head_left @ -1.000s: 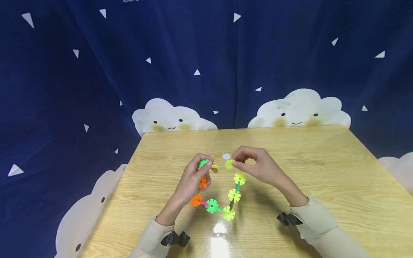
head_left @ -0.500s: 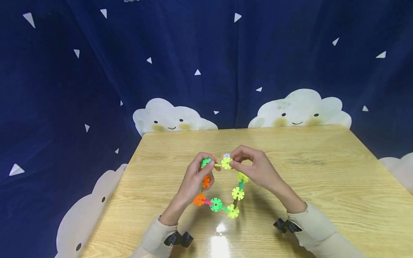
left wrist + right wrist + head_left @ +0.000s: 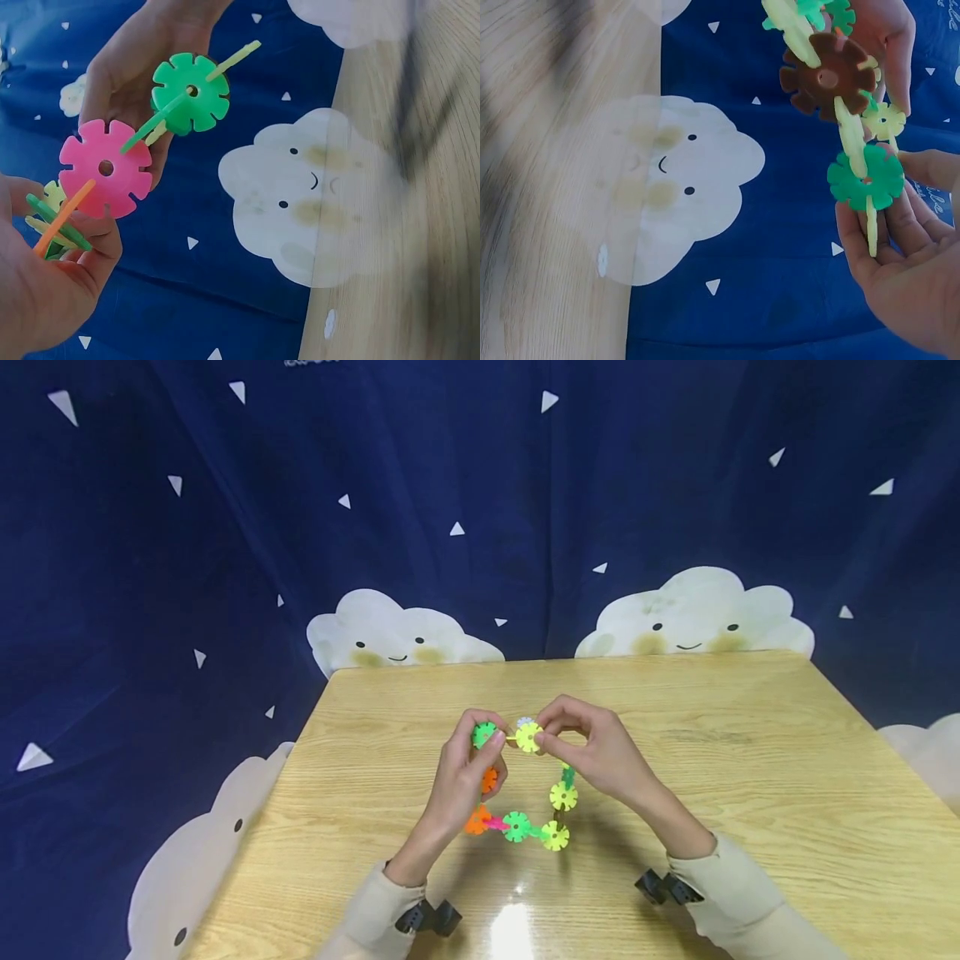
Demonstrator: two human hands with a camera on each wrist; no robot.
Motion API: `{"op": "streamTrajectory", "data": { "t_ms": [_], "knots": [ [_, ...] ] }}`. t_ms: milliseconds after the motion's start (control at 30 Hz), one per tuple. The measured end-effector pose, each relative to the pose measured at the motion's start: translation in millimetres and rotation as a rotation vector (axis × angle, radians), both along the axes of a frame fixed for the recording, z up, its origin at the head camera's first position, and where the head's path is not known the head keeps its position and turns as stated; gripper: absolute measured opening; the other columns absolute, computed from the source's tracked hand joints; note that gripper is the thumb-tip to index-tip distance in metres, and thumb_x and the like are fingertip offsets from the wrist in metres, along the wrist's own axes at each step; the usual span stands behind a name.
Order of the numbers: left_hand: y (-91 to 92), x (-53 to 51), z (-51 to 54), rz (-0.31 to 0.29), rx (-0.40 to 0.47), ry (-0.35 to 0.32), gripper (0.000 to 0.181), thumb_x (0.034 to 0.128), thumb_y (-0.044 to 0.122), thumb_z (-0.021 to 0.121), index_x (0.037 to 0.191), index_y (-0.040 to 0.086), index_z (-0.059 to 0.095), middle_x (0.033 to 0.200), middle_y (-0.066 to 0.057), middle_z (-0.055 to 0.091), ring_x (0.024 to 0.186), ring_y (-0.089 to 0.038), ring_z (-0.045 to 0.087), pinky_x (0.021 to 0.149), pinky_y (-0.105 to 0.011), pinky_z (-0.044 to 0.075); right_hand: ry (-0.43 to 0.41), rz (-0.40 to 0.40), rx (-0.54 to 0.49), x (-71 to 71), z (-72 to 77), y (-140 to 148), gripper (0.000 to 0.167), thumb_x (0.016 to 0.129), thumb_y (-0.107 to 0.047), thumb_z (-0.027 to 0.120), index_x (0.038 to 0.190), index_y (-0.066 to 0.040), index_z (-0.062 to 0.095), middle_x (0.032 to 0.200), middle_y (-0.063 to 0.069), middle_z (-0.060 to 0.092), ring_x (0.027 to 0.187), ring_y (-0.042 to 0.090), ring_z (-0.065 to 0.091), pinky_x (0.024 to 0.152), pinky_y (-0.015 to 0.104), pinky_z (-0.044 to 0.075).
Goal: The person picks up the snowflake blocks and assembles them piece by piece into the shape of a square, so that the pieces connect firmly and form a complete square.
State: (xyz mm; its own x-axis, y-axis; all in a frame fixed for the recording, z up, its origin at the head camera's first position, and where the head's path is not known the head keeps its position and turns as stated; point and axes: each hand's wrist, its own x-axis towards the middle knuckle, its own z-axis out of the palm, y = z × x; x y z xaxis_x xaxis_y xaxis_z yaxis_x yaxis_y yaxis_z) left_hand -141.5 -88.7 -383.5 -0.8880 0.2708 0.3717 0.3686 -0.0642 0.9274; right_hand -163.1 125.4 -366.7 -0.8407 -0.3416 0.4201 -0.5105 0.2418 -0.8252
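Observation:
A chain of notched plastic snowflake discs [image 3: 516, 827] hangs in a loop between the two hands, above the table. Its pieces are green, orange, pink, yellow and brown, slotted together at right angles. My left hand [image 3: 459, 777] pinches the chain by a green disc [image 3: 483, 735] at its upper left. With thumb and fingertips, my right hand [image 3: 600, 745] grips a yellow disc [image 3: 528, 737]. A thin yellow disc seen edge-on lies between the hands and meets that yellow disc. In the right wrist view a brown disc [image 3: 828, 78] and a green disc [image 3: 866, 177] hang near the right fingers.
A pale white disc [image 3: 524, 722] lies on the wooden table [image 3: 712, 760] just behind the hands. Beyond the table hangs a dark blue curtain [image 3: 420, 468] with clouds and white triangles. Black wrist cameras [image 3: 429, 917] sit at both cuffs.
My left hand has shifted right with the chain, and my right hand has brought the yellow disc slightly left. The gap between the yellow disc and the left hand's end has closed.

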Motion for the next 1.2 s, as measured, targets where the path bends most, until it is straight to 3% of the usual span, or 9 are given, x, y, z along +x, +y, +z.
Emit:
{"op": "streamTrajectory", "data": {
  "t_ms": [167, 400, 633, 900, 1100, 1200],
  "knots": [
    [3.6, 0.5, -1.6, 0.012, -0.029, 0.024, 0.021, 0.1106, 0.021, 0.047, 0.12, 0.003, 0.05, 0.058, -0.014, 0.045, 0.045, -0.013, 0.04, 0.04, -0.022, 0.03, -0.022, -0.005, -0.02, 3.6, 2.6, -1, 0.011, 0.094, -0.006, 0.076, 0.101, -0.011, 0.07, 0.077, -0.005, 0.075, 0.083, 0.017, 0.073, 0.087, 0.032, 0.053],
    [6.9, 0.6, -5.1, 0.041, -0.024, 0.076, 0.019, 0.111, 0.017, 0.046, 0.121, 0.001, 0.049, 0.06, -0.012, 0.045, 0.045, -0.011, 0.039, 0.04, -0.021, 0.03, -0.036, -0.008, -0.038, 4.9, 3.6, -6, 0.01, 0.093, -0.002, 0.075, 0.099, -0.007, 0.069, 0.075, -0.002, 0.074, 0.076, 0.017, 0.074, 0.087, 0.031, 0.051],
    [10.0, 1.9, -7.7, 0.062, 0.017, 0.085, 0.016, 0.1113, 0.014, 0.045, 0.117, -0.001, 0.047, 0.065, -0.015, 0.043, 0.047, -0.011, 0.04, 0.039, -0.019, 0.03, -0.045, -0.009, -0.071, 3.6, 1.7, -10, 0.01, 0.092, -0.001, 0.076, 0.096, -0.007, 0.07, 0.075, 0.0, 0.074, 0.075, 0.019, 0.074, 0.08, 0.028, 0.049],
    [13.5, 4.3, -4.9, 0.151, -0.041, 0.172, 0.012, 0.1112, 0.012, 0.045, 0.115, 0.001, 0.048, 0.061, -0.015, 0.045, 0.046, -0.012, 0.039, 0.037, -0.02, 0.03, 0.018, 0.001, -0.104, 4.8, 5.8, -12, 0.014, 0.09, 0.002, 0.078, 0.088, -0.01, 0.071, 0.071, -0.004, 0.073, 0.116, 0.017, 0.07, 0.108, 0.033, 0.049],
    [14.3, 5.9, -5.4, 0.183, -0.081, 0.185, 0.013, 0.111, 0.013, 0.047, 0.117, 0.002, 0.048, 0.055, -0.013, 0.045, 0.044, -0.009, 0.04, 0.037, -0.021, 0.031, 0.062, 0.008, -0.059, 3.1, 7.8, -11, 0.012, 0.09, 0.002, 0.077, 0.089, -0.009, 0.072, 0.075, -0.005, 0.076, 0.122, 0.026, 0.068, 0.112, 0.046, 0.046],
    [12.7, 6.2, -4.1, 0.188, -0.114, 0.166, 0.014, 0.1101, 0.017, 0.05, 0.118, 0.005, 0.052, 0.06, -0.012, 0.051, 0.048, -0.011, 0.046, 0.038, -0.023, 0.037, 0.103, -0.003, 0.001, 1.5, 9.4, -8, 0.011, 0.09, 0.001, 0.077, 0.091, -0.009, 0.073, 0.076, -0.008, 0.076, 0.123, 0.028, 0.067, 0.113, 0.053, 0.044]
  ]
}}
